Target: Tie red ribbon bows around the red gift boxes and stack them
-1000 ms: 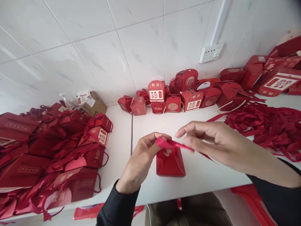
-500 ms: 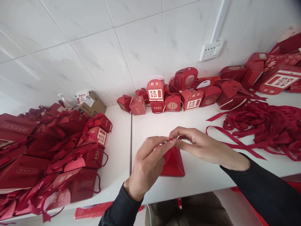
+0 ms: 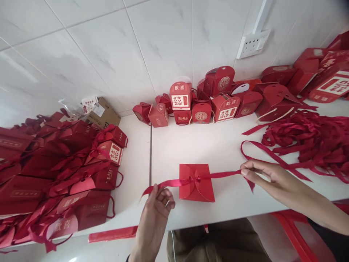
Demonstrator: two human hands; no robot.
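A small red box (image 3: 196,191) with folded petal flaps rests on the white table. A red ribbon (image 3: 225,174) runs through the top of the box and stretches out to both sides. To the left of the box, my left hand (image 3: 156,207) holds one ribbon end between thumb and fingers, palm turned up. Right of the box, my right hand (image 3: 259,176) pinches the other stretch of ribbon, whose tail hangs below the fingers. Neither hand touches the box.
Finished-looking red boxes with bows (image 3: 94,180) crowd the left of the table (image 3: 136,163). More red boxes (image 3: 201,112) line the tiled wall. A heap of loose ribbon (image 3: 313,138) lies at the right. A cardboard box (image 3: 105,113) stands at the back left.
My hands have moved apart from above the box, left hand down and left, right hand to the right. The ribbon is now drawn out sideways, and the box top shows.
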